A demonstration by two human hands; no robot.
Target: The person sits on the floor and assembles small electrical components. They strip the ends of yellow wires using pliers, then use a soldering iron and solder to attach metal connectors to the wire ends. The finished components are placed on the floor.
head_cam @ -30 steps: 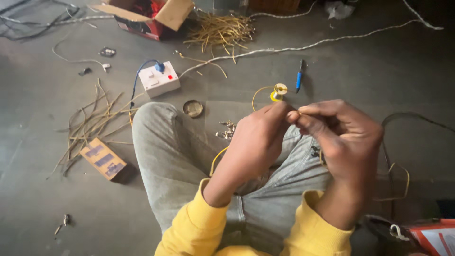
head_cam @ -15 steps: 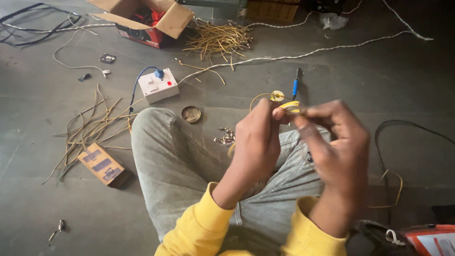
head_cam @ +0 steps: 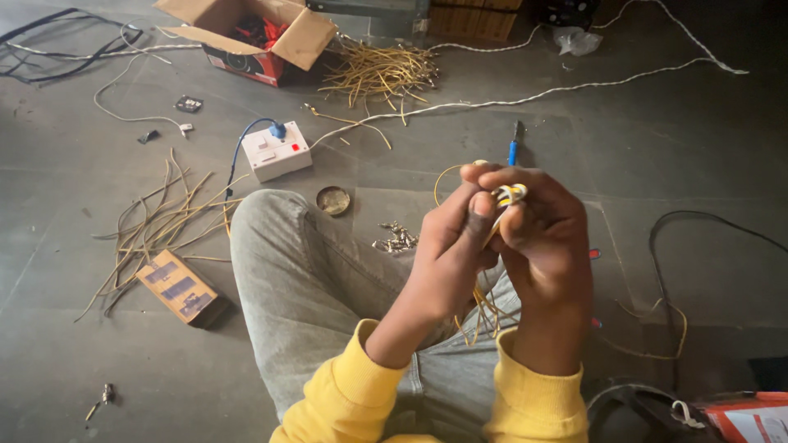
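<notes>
Pinching a small bundle of yellow wires (head_cam: 509, 195) between both hands, I'm mid-twist above my lap. My left hand (head_cam: 456, 234) is curled nearly shut, thumb pressed up against the wire ends; my right hand (head_cam: 538, 226) is closed around the same bundle, fingers wrapped over the top, loose tails hanging down between my wrists. I'd judge this is the joining step, and the next move calls for a firm pinch and small turns so the ends don't slip apart. Counting around me on the floor: one white switch box (head_cam: 277, 151), one open cardboard box (head_cam: 250, 33), one blue-handled screwdriver (head_cam: 514, 149), one round tin lid (head_cam: 333, 199), two heaps of cut wire pieces, one small carton (head_cam: 180, 287).
</notes>
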